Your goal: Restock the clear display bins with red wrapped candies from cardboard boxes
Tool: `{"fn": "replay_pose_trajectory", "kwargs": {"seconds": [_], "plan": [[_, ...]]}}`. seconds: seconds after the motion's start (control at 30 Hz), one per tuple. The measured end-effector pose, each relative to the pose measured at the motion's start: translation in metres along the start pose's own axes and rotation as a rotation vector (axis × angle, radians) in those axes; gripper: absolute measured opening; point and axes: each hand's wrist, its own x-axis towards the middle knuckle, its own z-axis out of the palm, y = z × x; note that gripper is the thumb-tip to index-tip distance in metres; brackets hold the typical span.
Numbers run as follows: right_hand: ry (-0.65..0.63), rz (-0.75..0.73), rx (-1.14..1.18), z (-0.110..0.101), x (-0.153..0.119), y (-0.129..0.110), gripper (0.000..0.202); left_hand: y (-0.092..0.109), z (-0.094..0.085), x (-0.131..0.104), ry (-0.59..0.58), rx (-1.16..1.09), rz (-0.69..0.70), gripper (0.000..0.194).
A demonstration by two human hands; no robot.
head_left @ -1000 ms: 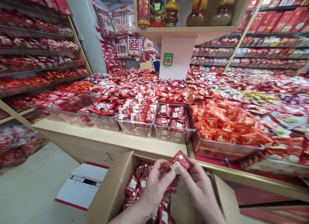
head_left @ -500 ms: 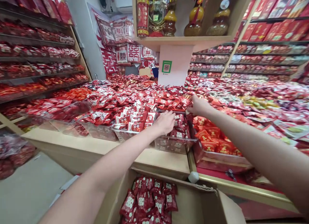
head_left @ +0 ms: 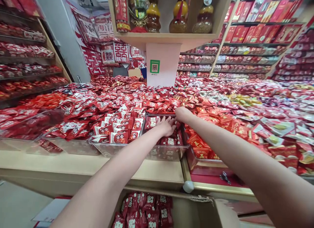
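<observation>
Red packets (head_left: 169,140) fill the clear bin (head_left: 169,152) at 12 o'clock on the counter (head_left: 85,166); left hand (head_left: 167,126) spread flat on them, right hand (head_left: 183,114) at the far rim, grip unclear—overfilling could spill packets.

Two bare hands reach out: the left hand (head_left: 167,126) and the right hand (head_left: 183,114). Three gourd-shaped bottles (head_left: 179,15) stand on the high shelf (head_left: 166,36) at twelve o'clock. One green QR sign (head_left: 154,66) hangs below it. One cardboard box (head_left: 196,210) sits at six o'clock. The red packets (head_left: 122,103) covering the table (head_left: 73,169) are too many to count.
</observation>
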Motion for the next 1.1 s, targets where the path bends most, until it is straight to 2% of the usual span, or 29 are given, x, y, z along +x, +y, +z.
{"fn": "replay_pose_trajectory", "kwargs": {"seconds": [0.17,0.33,0.47,0.7,0.87,0.93,1.0,1.1], "plan": [[-0.002,-0.01,-0.034,-0.004,0.001,0.003,0.03,0.008,-0.003,0.004,-0.067,0.001,-0.059,0.059],[-0.026,-0.091,-0.07,-0.013,-0.005,0.008,0.028,0.014,-0.003,0.003,-0.06,-0.008,-0.091,0.064],[-0.065,-0.147,-0.105,-0.007,-0.012,0.007,0.027,0.011,-0.002,0.003,-0.053,-0.014,-0.084,0.068],[-0.017,-0.138,-0.103,0.004,-0.019,0.002,0.025,0.012,0.001,0.001,-0.017,0.0,-0.123,0.069],[0.004,-0.086,-0.076,-0.01,-0.022,0.004,0.028,0.014,0.0,0.002,-0.016,-0.004,-0.145,0.07],[0.058,-0.085,-0.041,-0.025,-0.033,0.007,0.028,0.011,-0.003,0.001,-0.009,-0.013,-0.127,0.071],[0.182,-0.127,0.072,-0.039,-0.057,0.01,0.025,0.007,-0.007,-0.002,0.015,-0.022,-0.093,0.072],[0.357,-0.192,0.414,-0.045,-0.12,0.008,0.018,-0.002,-0.012,-0.01,0.076,-0.032,-0.063,0.07]]}}
